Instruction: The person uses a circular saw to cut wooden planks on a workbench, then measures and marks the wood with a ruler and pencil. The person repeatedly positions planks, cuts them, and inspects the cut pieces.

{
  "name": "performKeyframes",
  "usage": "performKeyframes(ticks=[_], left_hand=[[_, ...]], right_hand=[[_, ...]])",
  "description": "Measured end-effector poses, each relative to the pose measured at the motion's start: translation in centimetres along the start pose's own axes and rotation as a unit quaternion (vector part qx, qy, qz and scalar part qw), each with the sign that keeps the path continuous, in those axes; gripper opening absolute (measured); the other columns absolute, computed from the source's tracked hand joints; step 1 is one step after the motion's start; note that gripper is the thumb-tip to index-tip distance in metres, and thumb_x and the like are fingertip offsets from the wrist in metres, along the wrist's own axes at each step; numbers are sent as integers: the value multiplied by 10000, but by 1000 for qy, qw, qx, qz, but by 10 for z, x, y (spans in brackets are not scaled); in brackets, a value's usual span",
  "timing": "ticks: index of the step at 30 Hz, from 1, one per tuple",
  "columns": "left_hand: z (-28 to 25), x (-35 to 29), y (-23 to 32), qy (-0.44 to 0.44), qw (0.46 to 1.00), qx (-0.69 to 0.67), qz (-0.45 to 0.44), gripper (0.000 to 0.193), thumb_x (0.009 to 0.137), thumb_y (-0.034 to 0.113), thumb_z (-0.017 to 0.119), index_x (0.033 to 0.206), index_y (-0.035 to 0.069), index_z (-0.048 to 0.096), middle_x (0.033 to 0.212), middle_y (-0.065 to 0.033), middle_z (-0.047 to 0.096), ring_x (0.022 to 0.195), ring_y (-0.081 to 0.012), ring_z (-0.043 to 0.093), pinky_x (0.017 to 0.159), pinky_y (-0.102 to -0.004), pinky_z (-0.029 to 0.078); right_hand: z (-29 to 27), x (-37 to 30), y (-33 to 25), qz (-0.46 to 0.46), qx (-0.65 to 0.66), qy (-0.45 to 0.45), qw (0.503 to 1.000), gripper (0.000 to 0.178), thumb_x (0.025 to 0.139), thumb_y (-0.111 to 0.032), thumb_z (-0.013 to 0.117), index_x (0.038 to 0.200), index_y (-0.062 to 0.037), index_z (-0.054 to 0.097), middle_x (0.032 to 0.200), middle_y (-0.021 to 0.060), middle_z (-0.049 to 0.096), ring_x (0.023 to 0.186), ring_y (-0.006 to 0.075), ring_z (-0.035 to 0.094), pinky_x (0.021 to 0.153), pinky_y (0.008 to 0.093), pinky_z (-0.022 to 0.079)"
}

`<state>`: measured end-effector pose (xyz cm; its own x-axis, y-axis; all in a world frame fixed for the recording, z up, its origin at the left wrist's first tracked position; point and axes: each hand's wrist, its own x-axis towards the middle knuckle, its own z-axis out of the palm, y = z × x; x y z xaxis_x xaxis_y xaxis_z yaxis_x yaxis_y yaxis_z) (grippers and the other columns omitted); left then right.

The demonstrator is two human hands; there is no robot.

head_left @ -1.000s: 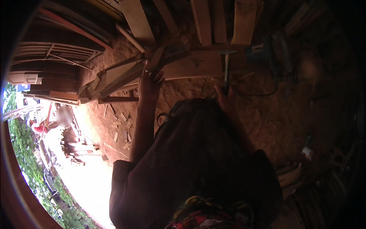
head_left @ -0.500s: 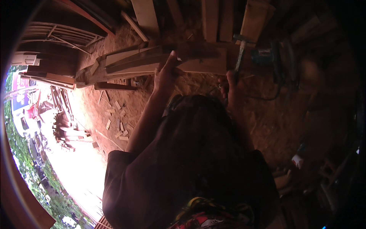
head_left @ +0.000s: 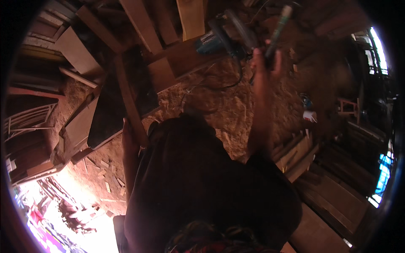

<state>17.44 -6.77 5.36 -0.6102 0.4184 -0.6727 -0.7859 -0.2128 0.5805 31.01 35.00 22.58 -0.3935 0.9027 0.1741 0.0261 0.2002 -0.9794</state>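
Observation:
My right hand (head_left: 265,63) is raised ahead of me on the right, closed around the handle of a hammer (head_left: 279,28). The hammer's far end is dim and blurred. Lower on the left, my left hand (head_left: 131,135) grips the near end of a narrow wooden strip (head_left: 128,90), its fingers partly hidden by the wood. The strip slants away across a dark flat board (head_left: 104,111). Left of my right hand lies a teal power saw (head_left: 211,42) on a plank, its black cable (head_left: 230,85) curling over the ground.
Several planks (head_left: 141,25) lean or lie along the far side. Sandy ground (head_left: 219,109) spreads before me, with wood offcuts (head_left: 107,185) scattered at the left. A white container (head_left: 310,116) sits at the right, near stacked boards (head_left: 299,156). Bright daylight enters at lower left.
My view has turned to the right. My right hand has lifted the hammer farther out, away from my body. My left hand has come back near my side and now holds the strip.

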Motion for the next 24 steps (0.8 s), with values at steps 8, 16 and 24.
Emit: performKeyframes(ticks=[8, 16, 24], left_hand=[[-46, 31, -17, -105, 994, -36, 26, 396, 1118, 411, 435, 1323, 86, 530, 1141, -70, 613, 1071, -208, 598, 919, -395, 506], [24, 41, -8, 15, 999, -35, -25, 349, 1107, 353, 498, 1282, 61, 574, 1079, -53, 649, 984, -184, 631, 882, -375, 522], [9, 69, -22, 50, 998, -46, 2, 373, 1105, 372, 496, 1293, 63, 583, 1104, -56, 653, 1006, -186, 636, 900, -370, 527]], right_hand=[[-130, 70, 151, 121, -135, 87, 980, 372, 1005, -310, 667, 1192, 12, 649, 857, 70, 645, 624, 149, 572, 574, 314, 482], [-185, 204, 261, 295, -197, 63, 933, 322, 1014, -244, 636, 1161, 38, 689, 836, 104, 671, 533, 179, 517, 523, 393, 451], [-192, 245, 322, 252, -382, -106, 883, 458, 1032, -304, 597, 1406, -40, 579, 1024, 112, 693, 766, 221, 608, 698, 405, 512]])
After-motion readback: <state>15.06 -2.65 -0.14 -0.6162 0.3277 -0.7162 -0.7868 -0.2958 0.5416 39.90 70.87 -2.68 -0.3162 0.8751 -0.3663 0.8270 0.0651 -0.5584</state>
